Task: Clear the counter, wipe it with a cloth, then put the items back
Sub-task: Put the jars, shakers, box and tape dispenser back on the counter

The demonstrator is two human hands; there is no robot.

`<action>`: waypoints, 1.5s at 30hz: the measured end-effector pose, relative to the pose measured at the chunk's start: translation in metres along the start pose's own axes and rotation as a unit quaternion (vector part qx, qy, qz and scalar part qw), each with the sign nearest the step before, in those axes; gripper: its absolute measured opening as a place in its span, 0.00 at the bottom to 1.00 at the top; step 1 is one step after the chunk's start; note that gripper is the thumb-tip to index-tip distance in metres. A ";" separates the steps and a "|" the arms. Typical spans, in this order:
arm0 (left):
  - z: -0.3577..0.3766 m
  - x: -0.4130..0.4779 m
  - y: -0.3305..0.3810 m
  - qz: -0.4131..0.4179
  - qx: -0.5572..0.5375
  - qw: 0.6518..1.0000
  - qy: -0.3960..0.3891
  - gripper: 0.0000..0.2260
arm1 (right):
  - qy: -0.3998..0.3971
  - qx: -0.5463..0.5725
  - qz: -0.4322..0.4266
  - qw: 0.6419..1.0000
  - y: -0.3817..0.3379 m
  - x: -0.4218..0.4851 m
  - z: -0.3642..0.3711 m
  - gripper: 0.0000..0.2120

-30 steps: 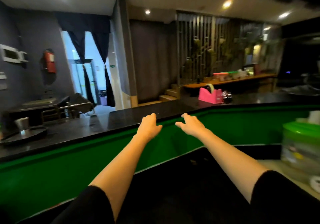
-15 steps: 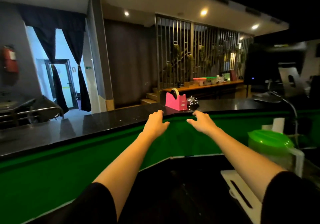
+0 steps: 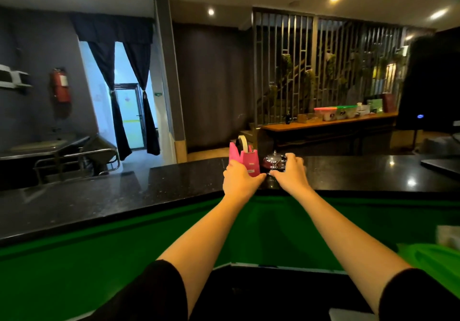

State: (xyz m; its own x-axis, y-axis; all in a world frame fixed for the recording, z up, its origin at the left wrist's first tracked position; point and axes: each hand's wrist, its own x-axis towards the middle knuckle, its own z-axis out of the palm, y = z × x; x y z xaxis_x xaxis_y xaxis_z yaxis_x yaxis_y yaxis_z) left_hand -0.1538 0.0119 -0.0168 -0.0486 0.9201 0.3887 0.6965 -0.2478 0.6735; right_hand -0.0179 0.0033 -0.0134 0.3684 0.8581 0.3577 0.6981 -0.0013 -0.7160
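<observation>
A pink tape dispenser (image 3: pixel 245 157) with a pale roll of tape stands on the black stone counter (image 3: pixel 124 196). My left hand (image 3: pixel 240 180) is closed around its near end. Right beside it sits a chrome desk bell (image 3: pixel 273 161). My right hand (image 3: pixel 291 171) wraps the bell's right side and base, fingers curled on it. Both arms stretch forward over the green panel below the counter's edge. No cloth is in view.
A green-lidded jar (image 3: pixel 433 258) sits at the lower right, blurred. A dark flat object (image 3: pixel 440 165) lies on the counter's far right. Beyond the counter are a metal table and chairs (image 3: pixel 62 154) on the left and a wooden side table (image 3: pixel 331 124) with containers.
Both hands reached forward from the counter's near edge to the dispenser and bell and closed on them. The view swung and moved closer to the counter.
</observation>
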 end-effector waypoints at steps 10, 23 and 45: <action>0.022 0.037 0.011 -0.057 -0.086 0.992 0.067 0.30 | -0.029 -0.034 0.055 0.997 -0.001 0.054 0.028 0.40; -0.007 0.048 -0.024 -0.054 -0.042 0.985 0.159 0.24 | -0.033 -0.045 0.047 0.997 0.002 0.062 0.026 0.44; 0.010 0.049 -0.021 0.025 -0.066 0.997 0.021 0.38 | -0.048 -0.008 0.017 0.999 0.004 0.066 0.030 0.44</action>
State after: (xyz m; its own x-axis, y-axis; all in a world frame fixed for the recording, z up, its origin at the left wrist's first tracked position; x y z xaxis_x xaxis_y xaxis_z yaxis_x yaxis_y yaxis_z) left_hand -0.1636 0.0653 -0.0188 -0.0487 0.8924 0.4486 0.5985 -0.3335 0.7284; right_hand -0.0091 0.0753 -0.0109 0.3328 0.9023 0.2741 0.6963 -0.0392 -0.7166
